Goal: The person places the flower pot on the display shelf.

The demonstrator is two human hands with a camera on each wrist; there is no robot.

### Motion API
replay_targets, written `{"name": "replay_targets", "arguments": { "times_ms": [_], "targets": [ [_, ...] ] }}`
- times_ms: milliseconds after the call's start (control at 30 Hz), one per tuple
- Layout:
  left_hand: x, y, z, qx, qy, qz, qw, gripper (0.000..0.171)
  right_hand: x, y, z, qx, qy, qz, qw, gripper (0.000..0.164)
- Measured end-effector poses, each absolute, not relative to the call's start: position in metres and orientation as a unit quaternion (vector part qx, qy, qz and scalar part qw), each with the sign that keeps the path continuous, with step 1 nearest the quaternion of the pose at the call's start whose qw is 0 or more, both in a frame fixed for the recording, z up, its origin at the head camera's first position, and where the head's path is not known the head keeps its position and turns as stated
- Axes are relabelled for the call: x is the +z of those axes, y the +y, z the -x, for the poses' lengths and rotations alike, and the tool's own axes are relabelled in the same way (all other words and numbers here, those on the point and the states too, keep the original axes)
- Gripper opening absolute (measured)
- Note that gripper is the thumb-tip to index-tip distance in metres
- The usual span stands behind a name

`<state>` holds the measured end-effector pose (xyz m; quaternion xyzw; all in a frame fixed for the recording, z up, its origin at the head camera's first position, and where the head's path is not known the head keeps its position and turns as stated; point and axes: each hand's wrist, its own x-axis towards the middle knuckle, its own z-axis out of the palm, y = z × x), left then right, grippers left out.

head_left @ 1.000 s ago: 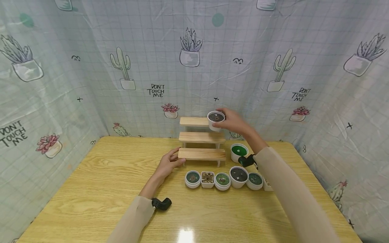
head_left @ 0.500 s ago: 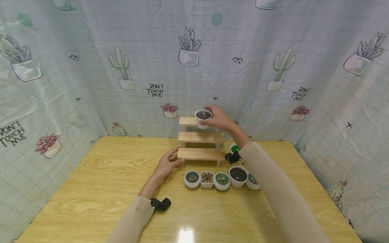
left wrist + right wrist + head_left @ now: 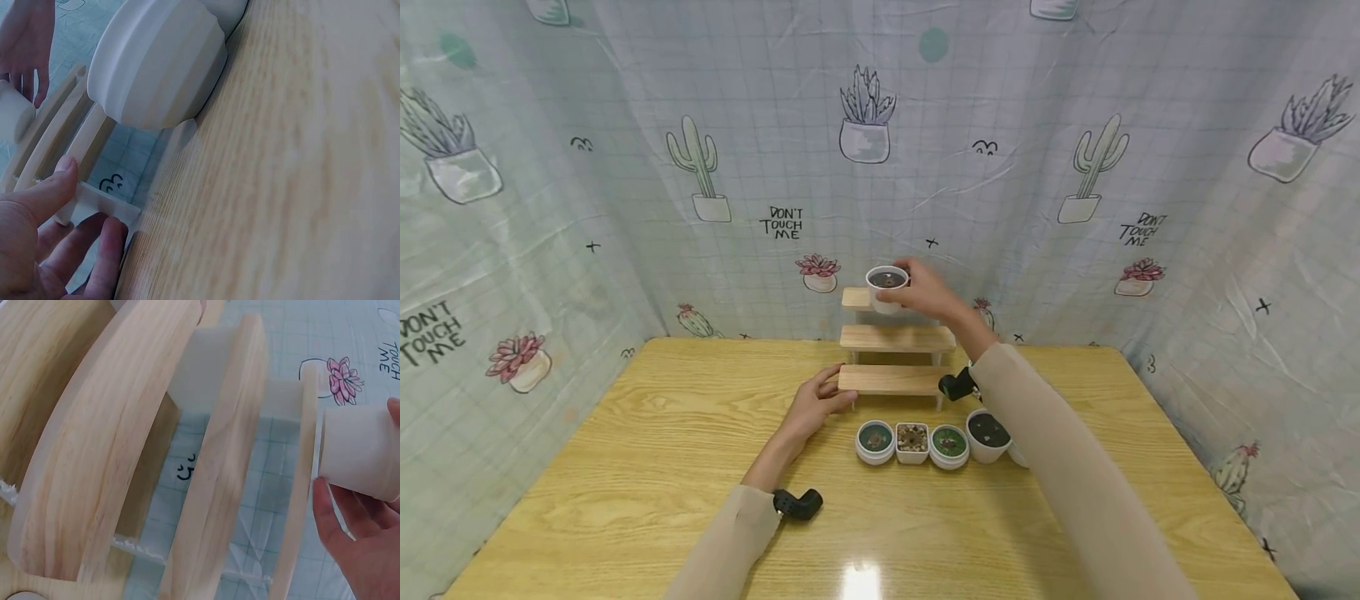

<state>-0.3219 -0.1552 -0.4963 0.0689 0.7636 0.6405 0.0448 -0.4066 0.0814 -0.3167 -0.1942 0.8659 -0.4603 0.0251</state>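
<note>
One flowerpot (image 3: 883,282) we grip in our right hand (image 3: 927,293); below it, our left hand (image 3: 811,410) pinches the three-tier stand (image 3: 897,337), likely steadying it.

Pale cloth (image 3: 760,83) is hanging behind and at both sides, wrinkling; printed cacti (image 3: 700,162), pink succulents (image 3: 817,267) and "DON'T TOUCH ME" lettering (image 3: 783,223) are repeating across it. Yellow wood-grain table (image 3: 625,467) is reflecting bright glare (image 3: 861,581) toward near side.
</note>
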Motion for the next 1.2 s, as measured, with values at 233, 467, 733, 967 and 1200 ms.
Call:
{"name": "replay_targets", "arguments": {
  "times_ms": [233, 467, 733, 967, 1200],
  "targets": [
    [-0.496, -0.157, 0.322, 0.639, 0.765, -0.069, 0.044, 0.076, -0.323, 0.068, 0.418, -0.461, 0.863, 0.206, -0.009, 0.075],
    [-0.495, -0.158, 0.322, 0.636, 0.768, -0.064, 0.045, 0.075, -0.324, 0.051, 0.419, -0.456, 0.866, 0.207, -0.023, 0.074],
    [-0.496, -0.157, 0.322, 0.642, 0.762, -0.071, 0.048, 0.075, -0.328, 0.039, 0.426, -0.467, 0.861, 0.2, -0.032, 0.076],
    [-0.496, -0.157, 0.323, 0.648, 0.756, -0.074, 0.052, 0.075, -0.33, 0.032, 0.428, -0.487, 0.853, 0.186, -0.026, 0.076],
    [-0.497, -0.157, 0.324, 0.646, 0.758, -0.071, 0.045, 0.075, -0.331, 0.03, 0.43, -0.491, 0.851, 0.186, -0.028, 0.073]
  ]
}}
